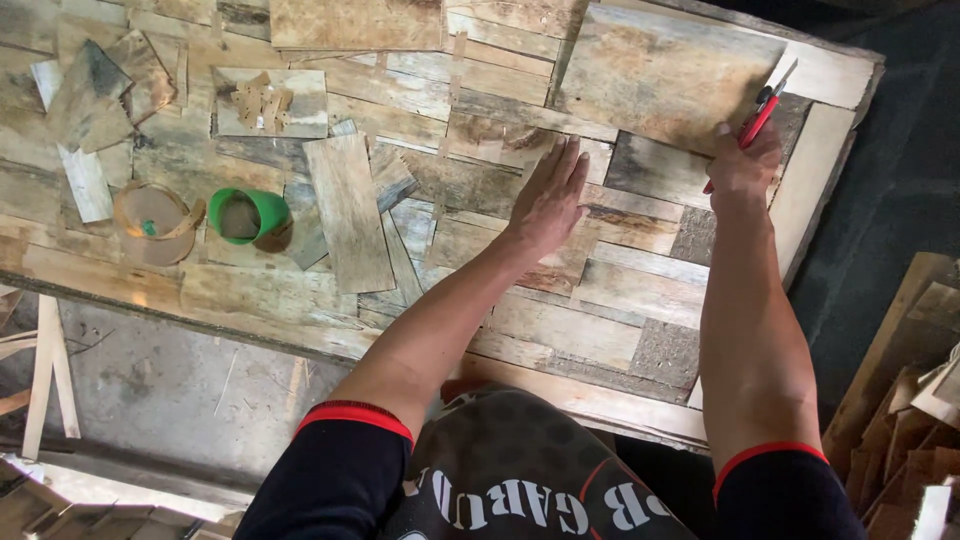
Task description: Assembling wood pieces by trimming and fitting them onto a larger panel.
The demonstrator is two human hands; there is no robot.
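Note:
My left hand [548, 196] lies flat, fingers spread, on overlapping thin veneer sheets [560, 290] that cover the work table. My right hand [742, 160] grips a red-handled utility knife [763, 108], its blade tip against the edge of a large pale veneer sheet [665, 70] at the table's far right. Both forearms reach forward from dark sleeves with red cuffs.
A green cup [246, 215] lies tipped beside a roll of brown tape [152, 215] on the left. A loose veneer strip [348, 210] and small scraps [262, 100] lie nearby. The table's wooden edge [815, 190] runs at right; stacked wood pieces [915, 400] stand lower right.

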